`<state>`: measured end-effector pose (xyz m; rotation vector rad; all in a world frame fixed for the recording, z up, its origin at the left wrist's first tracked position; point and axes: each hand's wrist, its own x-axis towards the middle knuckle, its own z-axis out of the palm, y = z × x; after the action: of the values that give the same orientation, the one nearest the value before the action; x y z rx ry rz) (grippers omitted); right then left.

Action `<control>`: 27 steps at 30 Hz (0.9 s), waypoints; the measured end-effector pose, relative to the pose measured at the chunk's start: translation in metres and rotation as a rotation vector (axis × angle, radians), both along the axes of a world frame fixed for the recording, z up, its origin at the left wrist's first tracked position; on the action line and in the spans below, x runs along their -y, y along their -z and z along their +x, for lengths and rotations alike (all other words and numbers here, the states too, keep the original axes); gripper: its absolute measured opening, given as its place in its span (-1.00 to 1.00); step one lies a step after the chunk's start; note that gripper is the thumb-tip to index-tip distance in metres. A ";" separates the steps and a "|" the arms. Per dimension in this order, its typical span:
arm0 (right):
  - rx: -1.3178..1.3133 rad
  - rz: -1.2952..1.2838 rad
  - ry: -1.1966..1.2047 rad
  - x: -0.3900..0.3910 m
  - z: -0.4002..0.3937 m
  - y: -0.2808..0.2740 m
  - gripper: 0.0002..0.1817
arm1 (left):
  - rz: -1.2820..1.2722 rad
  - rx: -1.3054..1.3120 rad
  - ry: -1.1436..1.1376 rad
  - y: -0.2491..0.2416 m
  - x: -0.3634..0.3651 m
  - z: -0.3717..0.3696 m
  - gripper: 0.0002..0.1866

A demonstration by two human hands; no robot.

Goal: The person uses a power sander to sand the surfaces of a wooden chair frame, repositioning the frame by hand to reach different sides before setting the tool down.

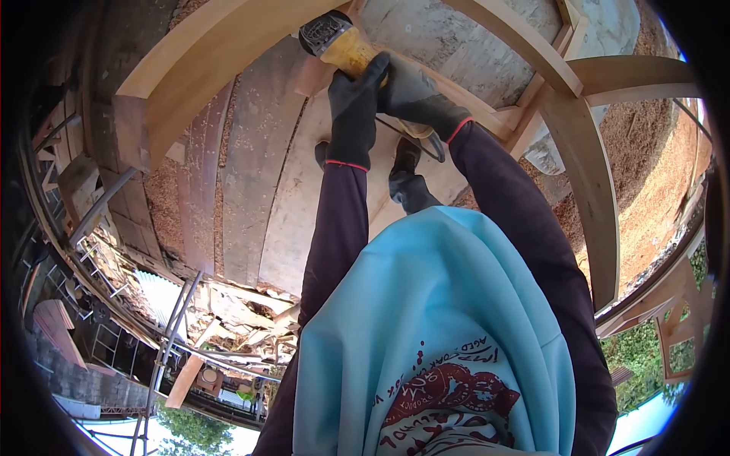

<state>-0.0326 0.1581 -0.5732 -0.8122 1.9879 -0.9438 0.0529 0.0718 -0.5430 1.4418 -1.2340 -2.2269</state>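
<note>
A yellow angle grinder (353, 53) with a dark head (325, 32) is held out in front of me, its head right at the edge of a curved wooden beam (205, 57). My left hand (353, 102), in a dark glove with a red cuff edge, is closed around the tool's body. Behind it my right hand (418, 99), gloved the same way, grips the rear end; its fingers are mostly hidden. A dark cord (435, 146) loops below the right wrist. The disc side of the tool is out of sight.
Curved wooden ribs (585, 167) cross on my right. Dark boots (407, 171) stand on wide planks (255, 152) strewn with shavings. Wood shavings (639, 175) heap up at the right. Scaffold poles (163, 349) and scrap wood (236, 315) lie beyond the planks.
</note>
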 end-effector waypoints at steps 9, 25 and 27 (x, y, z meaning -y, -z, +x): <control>-0.049 0.019 0.007 -0.005 -0.020 0.000 -0.31 | -0.056 0.044 0.004 0.002 -0.006 -0.017 -0.45; 0.011 0.008 -0.033 -0.002 0.001 -0.007 -0.30 | -0.021 0.072 -0.022 0.001 -0.005 0.002 -0.42; 0.000 0.039 -0.004 -0.002 -0.009 0.000 -0.29 | -0.065 0.056 0.031 -0.006 -0.002 -0.008 -0.45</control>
<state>-0.0420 0.1599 -0.5737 -0.7946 1.9981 -0.9004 0.0448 0.0742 -0.5366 1.4801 -1.3429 -2.1581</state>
